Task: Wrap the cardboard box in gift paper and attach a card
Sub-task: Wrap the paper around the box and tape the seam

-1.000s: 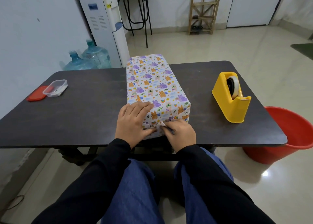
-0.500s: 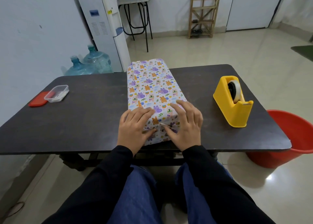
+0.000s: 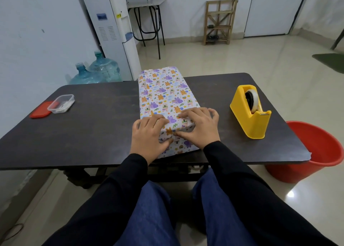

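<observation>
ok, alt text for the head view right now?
The left hand and right hand press down the folded paper at the near end of a wrapped box lying on a dark table. A yellow tape dispenser stands to its right, a clear tub and red lid far left, a red bucket on the floor.

Head-worn wide view, facing forward and down, close over table [image 3: 93, 132]
</observation>
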